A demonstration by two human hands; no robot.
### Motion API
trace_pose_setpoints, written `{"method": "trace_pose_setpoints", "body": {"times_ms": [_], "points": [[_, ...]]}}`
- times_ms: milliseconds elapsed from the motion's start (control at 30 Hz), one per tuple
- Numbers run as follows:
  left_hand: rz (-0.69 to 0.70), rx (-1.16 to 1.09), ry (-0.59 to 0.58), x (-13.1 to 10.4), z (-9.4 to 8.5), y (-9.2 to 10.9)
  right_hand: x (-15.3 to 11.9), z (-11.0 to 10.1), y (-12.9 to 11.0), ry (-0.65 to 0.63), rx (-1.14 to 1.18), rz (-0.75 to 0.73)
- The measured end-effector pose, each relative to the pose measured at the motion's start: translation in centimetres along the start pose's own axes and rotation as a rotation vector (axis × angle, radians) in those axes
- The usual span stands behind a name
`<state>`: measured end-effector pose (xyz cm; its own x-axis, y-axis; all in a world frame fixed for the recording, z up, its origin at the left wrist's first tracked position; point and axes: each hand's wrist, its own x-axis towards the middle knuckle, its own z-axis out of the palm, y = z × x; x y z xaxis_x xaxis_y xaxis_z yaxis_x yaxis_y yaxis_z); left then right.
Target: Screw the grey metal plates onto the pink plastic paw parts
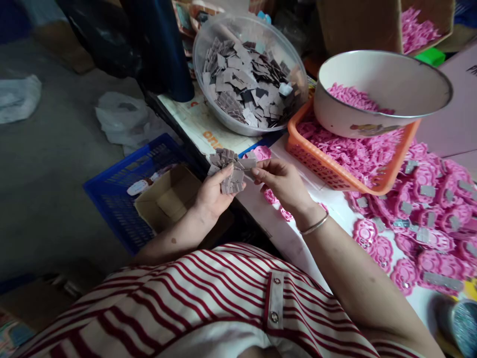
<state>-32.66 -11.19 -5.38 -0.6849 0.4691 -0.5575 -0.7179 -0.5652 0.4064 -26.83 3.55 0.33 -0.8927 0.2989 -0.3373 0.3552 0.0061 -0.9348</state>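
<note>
In my left hand [215,195] is a loose bunch of small flat grey pieces [231,180], held under the thumb near the table edge. My right hand [283,183] pinches one grey piece [247,162] at the bunch's right side, between thumb and fingertips. Beyond both hands stands a clear plastic bowl [219,122] heaped with similar grey and dark pieces [242,74]. Several pink plastic parts [271,197] lie on the white tabletop beside and partly behind my right hand.
An orange basket [387,186] of pink parts carries a white enamel bowl [406,94] with more. At right lies a pile of pink flower-shaped parts [425,214], many bearing grey pieces. A blue crate [112,199] with a cardboard box [169,196] sits low at left.
</note>
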Motion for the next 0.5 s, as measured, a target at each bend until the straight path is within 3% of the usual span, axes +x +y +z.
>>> {"method": "trace_pose_setpoints", "body": {"times_ms": [267,500], "points": [[0.032,0.048,-0.059,-0.4,0.1,-1.0,-0.3,0.4,1.2,0.042,0.013,-0.024],[-0.039,0.020,-0.066,-0.5,0.7,-1.7,-1.0,0.6,2.4,0.194,0.017,-0.081]]}}
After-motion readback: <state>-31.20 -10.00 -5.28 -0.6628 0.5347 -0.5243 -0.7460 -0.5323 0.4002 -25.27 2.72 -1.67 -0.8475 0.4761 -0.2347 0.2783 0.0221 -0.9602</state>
